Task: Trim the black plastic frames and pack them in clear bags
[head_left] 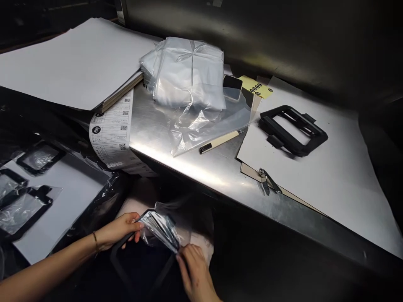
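Observation:
Low in the view, my left hand (124, 230) pinches the edge of a clear plastic bag (160, 224) and a black frame (118, 256). On the bag's other side my right hand (195, 266) is closed on its gathered edge. The bag is stretched between both hands, and the black frame lies partly inside or behind it; how far in is too dark to tell. A bundle of clear bags (190, 75) lies on the metal table above. Another black frame (294, 131) rests on white sheets at the right.
The metal table (157, 142) bears a cream cutter (220, 141), nail clippers (267, 181), a phone-like black object (232, 87) and yellow stickers (258, 87). White sheets (78, 63) are stacked at upper left. Bagged frames (40, 157) lie at lower left.

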Motion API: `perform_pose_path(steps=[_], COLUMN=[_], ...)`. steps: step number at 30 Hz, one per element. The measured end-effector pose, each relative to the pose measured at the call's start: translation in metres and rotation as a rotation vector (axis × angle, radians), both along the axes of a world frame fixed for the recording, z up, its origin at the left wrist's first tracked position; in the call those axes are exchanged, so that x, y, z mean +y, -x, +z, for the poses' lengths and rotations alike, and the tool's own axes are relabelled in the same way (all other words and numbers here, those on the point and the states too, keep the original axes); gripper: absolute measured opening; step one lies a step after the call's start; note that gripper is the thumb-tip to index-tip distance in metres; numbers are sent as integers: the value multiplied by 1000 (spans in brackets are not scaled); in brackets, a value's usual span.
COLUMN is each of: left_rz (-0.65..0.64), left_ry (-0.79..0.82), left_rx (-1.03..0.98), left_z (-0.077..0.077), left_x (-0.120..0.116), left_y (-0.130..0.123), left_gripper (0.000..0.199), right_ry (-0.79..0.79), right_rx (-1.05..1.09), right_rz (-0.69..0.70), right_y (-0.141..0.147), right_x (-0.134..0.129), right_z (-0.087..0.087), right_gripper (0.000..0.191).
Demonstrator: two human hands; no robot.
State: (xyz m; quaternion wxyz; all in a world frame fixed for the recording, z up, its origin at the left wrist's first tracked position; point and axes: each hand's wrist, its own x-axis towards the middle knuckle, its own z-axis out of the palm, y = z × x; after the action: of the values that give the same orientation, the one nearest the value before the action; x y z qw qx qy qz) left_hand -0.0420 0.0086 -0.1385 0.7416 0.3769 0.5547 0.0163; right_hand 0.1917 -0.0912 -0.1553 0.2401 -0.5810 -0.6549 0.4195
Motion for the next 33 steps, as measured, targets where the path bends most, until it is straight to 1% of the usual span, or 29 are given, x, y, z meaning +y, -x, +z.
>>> perform_pose_path(steps=[3, 5, 6, 8, 10, 13, 15, 18, 21, 23, 24, 25, 26, 27, 28, 29, 30, 31, 32, 33], left_rz=[-48, -93, -118, -171, -219, -273, -302, -310, -232, -169, -144, -123, -103, -69, -20, 36, 115, 185, 244, 305], left_ry=[-9, -59, -93, -160, -226, -357, -433, -487, -467, -366, -274, -153, -4, 152, 310, 443, 526, 590, 643, 688], left_rx=[55, 108, 141, 210, 273, 369, 414, 428, 381, 279, 204, 120, 33, -47, -111, -170, -224, -280, -327, -368], left_z=[-7, -12, -14, -16, -15, -5, 6, 27, 46, 52, 52, 49, 42, 33, 22, 8, -6, -21, -36, -50], left_x=[-2, -2, -1, 1, 5, 14, 25, 42, 46, 38, 31, 25, 18, 13, 9, 7, 6, 5, 5, 4], left_y=[6, 11, 14, 18, 20, 16, 10, 0, -6, -4, -1, 2, 6, 9, 10, 10, 7, 1, -6, -15], left_gripper=[27, 30, 33, 41, 44, 43, 43, 46, 46, 42, 38, 39, 48, 63, 80, 90, 93, 87, 76, 61], right_ry=[77, 126, 147, 186, 219, 237, 212, 139, 46, -15, -38, -52, -58, -57, -49, -32, -10, 14, 36, 54], right_rx=[106, 162, 177, 175, 151, 123, 113, 102, 115, 138, 157, 182, 213, 245, 274, 294, 304, 305, 301, 295], right_rz=[131, 181, 182, 121, 10, -124, -159, -167, -163, -188, -199, -200, -185, -149, -95, -32, 27, 77, 116, 139], right_y=[25, 39, 43, 45, 40, 25, 15, 0, -10, -12, -12, -10, -6, -1, 4, 11, 18, 25, 31, 37], right_x=[-22, -23, -19, -7, 9, 34, 51, 72, 82, 82, 80, 77, 73, 70, 66, 62, 58, 55, 51, 48], right_z=[-2, 0, 1, 3, 4, 8, 12, 23, 36, 46, 52, 57, 62, 66, 70, 73, 75, 75, 73, 70], right_gripper=[22, 23, 24, 23, 22, 24, 26, 26, 24, 22, 22, 23, 24, 24, 22, 18, 13, 10, 11, 14])
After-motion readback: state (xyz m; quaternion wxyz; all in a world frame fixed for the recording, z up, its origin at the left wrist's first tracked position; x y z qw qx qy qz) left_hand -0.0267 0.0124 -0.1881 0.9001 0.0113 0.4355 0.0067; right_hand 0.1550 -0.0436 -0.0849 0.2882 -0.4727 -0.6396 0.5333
